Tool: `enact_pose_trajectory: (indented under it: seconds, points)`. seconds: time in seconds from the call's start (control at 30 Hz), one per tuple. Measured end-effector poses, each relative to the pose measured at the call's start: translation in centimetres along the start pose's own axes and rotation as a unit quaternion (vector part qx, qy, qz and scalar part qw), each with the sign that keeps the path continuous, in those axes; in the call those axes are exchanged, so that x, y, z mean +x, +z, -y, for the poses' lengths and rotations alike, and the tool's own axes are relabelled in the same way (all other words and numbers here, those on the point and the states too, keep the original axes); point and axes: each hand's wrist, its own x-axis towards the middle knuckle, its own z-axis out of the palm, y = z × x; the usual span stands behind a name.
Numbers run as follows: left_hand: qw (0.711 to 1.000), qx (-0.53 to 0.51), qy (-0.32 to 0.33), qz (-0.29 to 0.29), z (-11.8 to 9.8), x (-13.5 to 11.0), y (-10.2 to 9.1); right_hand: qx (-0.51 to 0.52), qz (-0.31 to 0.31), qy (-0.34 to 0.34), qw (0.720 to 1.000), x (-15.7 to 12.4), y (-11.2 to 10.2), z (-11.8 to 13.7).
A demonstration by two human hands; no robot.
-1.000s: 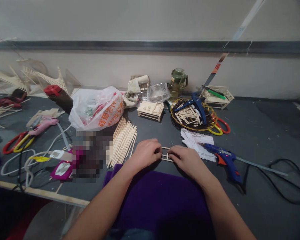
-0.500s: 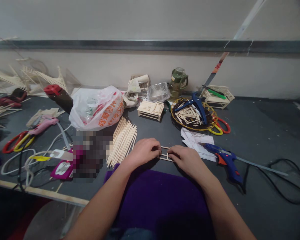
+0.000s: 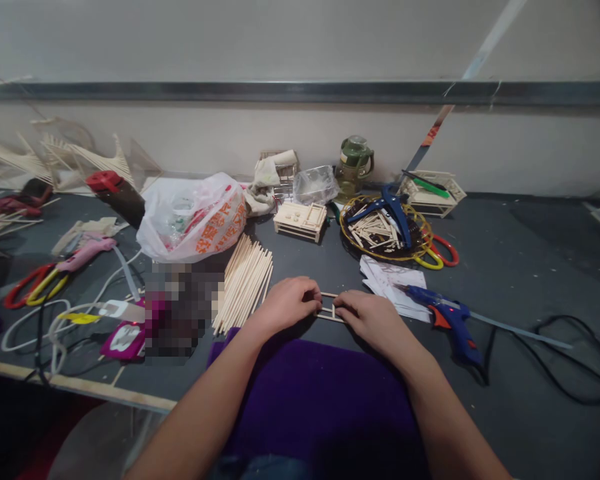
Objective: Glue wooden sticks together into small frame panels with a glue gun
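Note:
A small frame of thin wooden sticks point(image 3: 329, 310) lies on the dark table in front of me, partly covered by my fingers. My left hand point(image 3: 293, 301) pinches its left end with curled fingers. At the right end, my right hand point(image 3: 367, 315) presses thumb and fingers together on the frame near a short crosspiece. Left of my left hand lies a bundle of loose wooden sticks point(image 3: 243, 283). To the right of my right hand, a blue hot glue gun point(image 3: 447, 317) rests with its tip on folded white paper point(image 3: 395, 288).
Behind my hands stand a small stick-built model point(image 3: 300, 222) and a basket point(image 3: 353, 247) of short stick pieces with a blue tool on top. A white plastic bag point(image 3: 193, 217), a pink glue gun point(image 3: 87, 253), scissors point(image 3: 43, 283) and cords lie left. A green jug point(image 3: 355, 167) stands behind.
Both hands keep the same grip on the stick frame. The view has shifted very slightly; nothing else has visibly moved.

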Motion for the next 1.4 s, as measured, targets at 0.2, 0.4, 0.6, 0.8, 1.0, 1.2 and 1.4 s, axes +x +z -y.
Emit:
enact_pose_trajectory:
  seconds: [0.2,0.4,0.6,0.8,1.0,1.2,1.4]
  points:
    - [1.0,0.013,0.006,0.005,-0.1,-0.1,0.1,-0.001,0.003,-0.001,1.0,0.0,0.0,0.0]
    - [1.0,0.02,0.002,0.007,-0.1,0.0,0.2,-0.007,0.002,0.001,1.0,0.0,0.1,-0.1]
    - [1.0,0.017,0.008,0.007,0.1,0.1,0.3,-0.006,0.0,0.0,1.0,0.0,0.1,-0.1]
    - [1.0,0.003,0.006,0.006,0.1,0.0,0.2,0.015,-0.016,0.002,1.0,-0.2,-0.1,-0.4]
    - [1.0,-0.024,0.012,0.0,0.5,0.1,0.2,0.08,-0.095,0.027,0.992,-0.5,-1.1,-0.7]
    - [0.998,-0.044,0.025,-0.026,0.4,0.2,0.3,0.127,-0.182,0.058,0.973,-0.7,-1.3,-1.0]
    - [0.997,-0.037,0.047,-0.045,0.0,0.3,0.4,0.127,-0.189,0.087,0.97,-0.7,-1.7,-1.4]
